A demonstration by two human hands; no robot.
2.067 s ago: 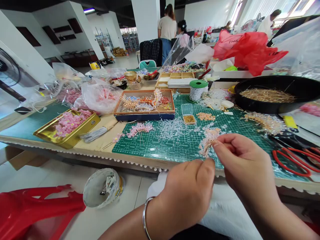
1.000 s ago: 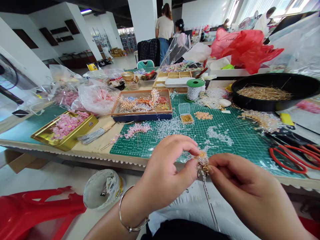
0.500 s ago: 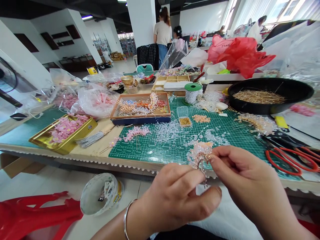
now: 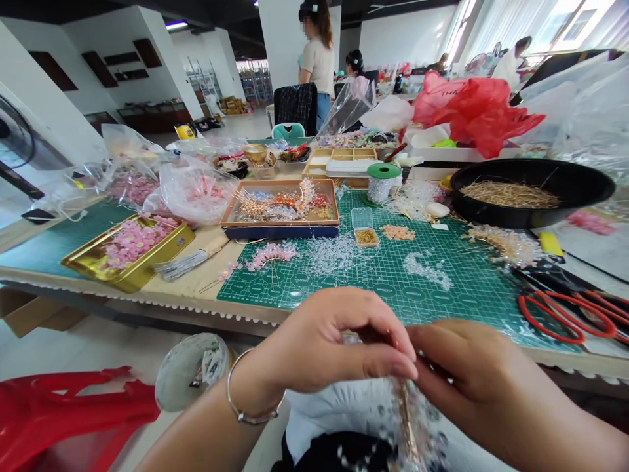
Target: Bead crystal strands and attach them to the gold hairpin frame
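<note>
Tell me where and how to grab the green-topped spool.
Probably by the rim of its green top, reaching from above and the near side. The spool stands upright, with that round rim uppermost and its edge exposed. Clear pieces crowd its right and a white box lies behind to the left, while its near side faces you across the green mat.

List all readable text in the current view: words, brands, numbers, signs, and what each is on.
"THA": on the red plastic bags; the rest is lost in folds.
Too small or blurred: more lettering on those bags; the print on the green cutting mat.
Nothing else legible.
</note>
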